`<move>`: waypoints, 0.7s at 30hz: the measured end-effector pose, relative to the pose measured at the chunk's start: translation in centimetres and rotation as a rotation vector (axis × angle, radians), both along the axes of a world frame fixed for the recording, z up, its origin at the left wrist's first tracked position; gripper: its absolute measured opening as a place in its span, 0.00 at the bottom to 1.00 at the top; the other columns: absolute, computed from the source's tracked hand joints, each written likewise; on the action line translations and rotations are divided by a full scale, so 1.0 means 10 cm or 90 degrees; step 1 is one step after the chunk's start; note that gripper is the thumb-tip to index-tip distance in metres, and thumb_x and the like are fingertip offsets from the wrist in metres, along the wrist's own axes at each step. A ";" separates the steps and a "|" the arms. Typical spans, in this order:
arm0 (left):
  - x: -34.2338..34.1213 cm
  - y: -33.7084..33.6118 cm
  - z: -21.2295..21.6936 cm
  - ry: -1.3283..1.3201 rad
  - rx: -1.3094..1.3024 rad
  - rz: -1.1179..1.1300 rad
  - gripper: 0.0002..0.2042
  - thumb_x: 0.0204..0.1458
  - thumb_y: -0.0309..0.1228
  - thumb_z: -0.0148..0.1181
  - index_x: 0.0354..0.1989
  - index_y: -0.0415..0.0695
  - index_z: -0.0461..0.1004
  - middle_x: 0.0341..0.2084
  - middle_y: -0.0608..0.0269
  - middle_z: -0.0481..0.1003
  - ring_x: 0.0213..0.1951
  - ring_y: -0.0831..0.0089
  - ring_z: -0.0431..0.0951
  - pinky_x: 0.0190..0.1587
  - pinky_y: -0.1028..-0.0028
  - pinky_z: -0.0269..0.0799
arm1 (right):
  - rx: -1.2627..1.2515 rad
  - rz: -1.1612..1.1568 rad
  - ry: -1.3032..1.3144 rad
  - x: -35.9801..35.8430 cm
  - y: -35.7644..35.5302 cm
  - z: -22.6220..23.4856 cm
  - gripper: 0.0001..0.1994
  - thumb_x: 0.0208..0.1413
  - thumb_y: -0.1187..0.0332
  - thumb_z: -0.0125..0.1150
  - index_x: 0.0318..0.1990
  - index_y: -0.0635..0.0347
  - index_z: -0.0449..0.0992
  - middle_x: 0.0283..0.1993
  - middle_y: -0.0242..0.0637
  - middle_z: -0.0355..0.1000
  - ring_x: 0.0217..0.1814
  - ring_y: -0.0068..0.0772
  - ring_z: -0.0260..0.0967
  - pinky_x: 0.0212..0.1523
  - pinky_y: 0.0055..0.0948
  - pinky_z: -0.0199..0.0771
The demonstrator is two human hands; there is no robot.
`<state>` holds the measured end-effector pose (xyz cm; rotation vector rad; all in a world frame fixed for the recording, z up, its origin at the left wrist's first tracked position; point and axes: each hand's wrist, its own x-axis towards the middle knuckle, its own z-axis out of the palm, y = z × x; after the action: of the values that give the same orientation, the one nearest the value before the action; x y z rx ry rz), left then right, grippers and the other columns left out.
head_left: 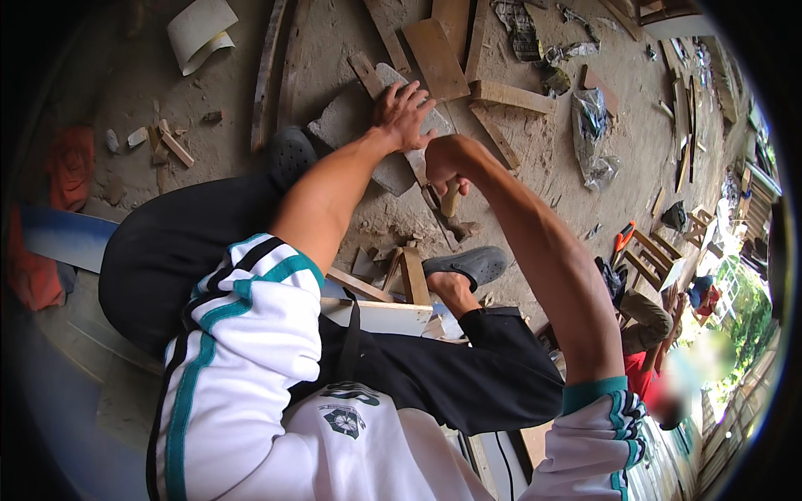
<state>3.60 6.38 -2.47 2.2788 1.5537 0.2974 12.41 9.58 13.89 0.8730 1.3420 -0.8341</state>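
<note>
I can't see all of the grey block at twelve o'clock — my left hand covers part of it, palm down, fingers spread. My right hand, just beside it but apart, is curled round a tan handle, wrist hooked toward six; whatever the handle joins is mostly hidden by the fist. Out at four o'clock a person in red is small and blurred — hard to make out
</note>
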 end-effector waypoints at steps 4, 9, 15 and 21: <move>-0.05 -0.02 0.00 0.019 0.002 0.012 0.34 0.48 0.56 0.56 0.60 0.48 0.70 0.61 0.54 0.67 0.70 0.55 0.55 0.71 0.50 0.41 | 0.154 -0.008 0.119 0.10 -0.13 0.48 0.17 0.42 0.70 0.71 0.44 0.58 0.83 0.46 0.43 0.81 0.48 0.42 0.80 0.43 0.39 0.81; -0.03 0.02 0.01 0.005 0.010 0.005 0.33 0.49 0.56 0.55 0.60 0.48 0.71 0.61 0.55 0.67 0.70 0.56 0.56 0.70 0.49 0.41 | 0.276 -0.021 0.212 0.48 -0.05 0.63 0.16 0.41 0.70 0.68 0.42 0.55 0.84 0.45 0.47 0.80 0.50 0.48 0.79 0.45 0.41 0.81; -0.08 0.00 -0.05 -0.028 0.063 0.002 0.31 0.51 0.57 0.55 0.61 0.53 0.71 0.61 0.58 0.66 0.69 0.60 0.57 0.71 0.48 0.38 | 0.348 -0.213 0.231 1.01 -0.55 0.61 0.13 0.51 0.63 0.64 0.40 0.61 0.83 0.42 0.52 0.79 0.47 0.53 0.78 0.46 0.45 0.78; -0.31 0.01 0.23 -0.015 0.097 -0.383 0.33 0.52 0.61 0.57 0.64 0.57 0.68 0.63 0.62 0.65 0.69 0.63 0.59 0.71 0.51 0.43 | 0.381 -0.656 0.267 1.99 -1.63 0.64 0.22 0.57 0.58 0.66 0.53 0.65 0.77 0.32 0.40 0.76 0.32 0.31 0.74 0.33 0.31 0.71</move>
<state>0.50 6.47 -0.18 2.7121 0.7904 0.2779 32.31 -6.75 20.26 2.0327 1.5058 -1.4810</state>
